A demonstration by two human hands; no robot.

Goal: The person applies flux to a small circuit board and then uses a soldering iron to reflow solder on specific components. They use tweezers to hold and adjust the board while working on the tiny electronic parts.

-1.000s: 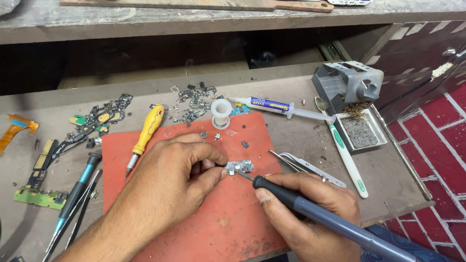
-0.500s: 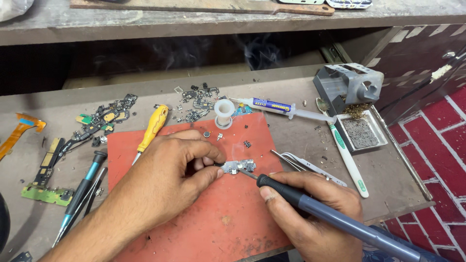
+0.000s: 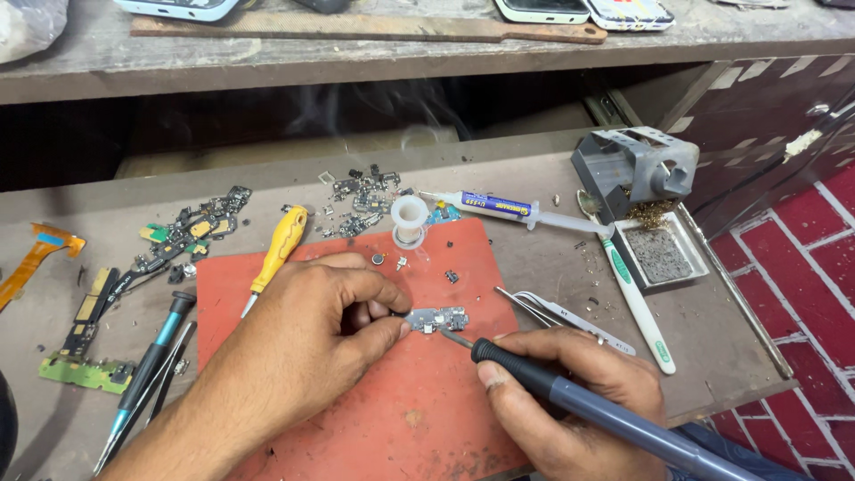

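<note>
My left hand (image 3: 316, 330) pinches one end of a small grey circuit board (image 3: 438, 318) and holds it flat on a red work mat (image 3: 419, 401). My right hand (image 3: 570, 410) grips a dark soldering iron (image 3: 570, 396) like a pen. Its metal tip touches the lower right edge of the board. Thin smoke drifts above the bench, against the dark gap under the shelf.
Around the mat lie a yellow screwdriver (image 3: 278, 245), a solder spool (image 3: 410, 218), a flux syringe (image 3: 499, 207), tweezers (image 3: 561, 312), a toothbrush (image 3: 637, 303), the iron stand with tray (image 3: 646, 183), loose phone parts (image 3: 191, 227) and teal tools (image 3: 147, 365). The bench edge and brick floor are right.
The view has drifted slightly. Both hands stay on the board and iron, with the tip still at the board. Smoke now shows more clearly above the bench.
</note>
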